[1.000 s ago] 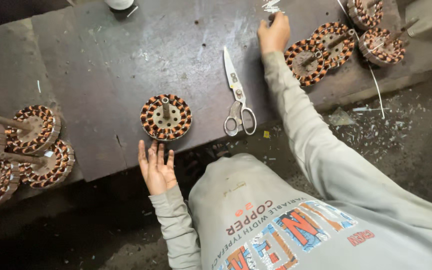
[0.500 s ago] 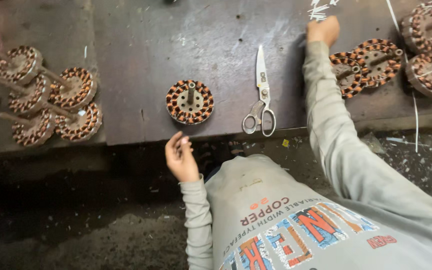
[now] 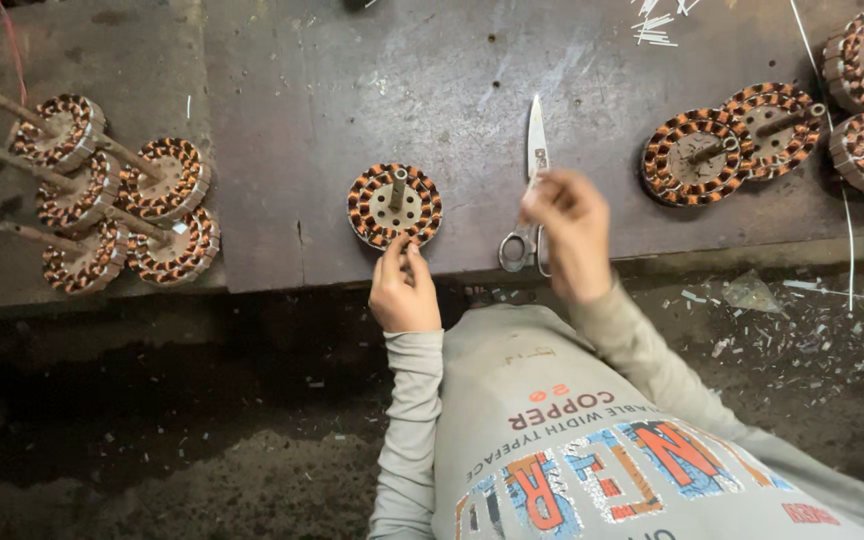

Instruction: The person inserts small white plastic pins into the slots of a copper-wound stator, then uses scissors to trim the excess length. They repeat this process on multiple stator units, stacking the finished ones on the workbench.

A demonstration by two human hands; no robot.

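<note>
Stator (image 3: 394, 205) is lying flat near the bench (image 3: 282, 100) front edge, shaft up. Left hand (image 3: 404, 290) is now touching its near rim, fingertips pinched together; earlier it lay flat and spread on the bench edge. Right hand (image 3: 570, 232) is coming back from the far white slivers (image 3: 657, 25), fingers curled over the scissors (image 3: 532, 190); what it pinches, I cannot tell. Both hands are closing on the stator, so work on the winding looks about to begin. Other stators (image 3: 112, 200) are sitting at the left.
</note>
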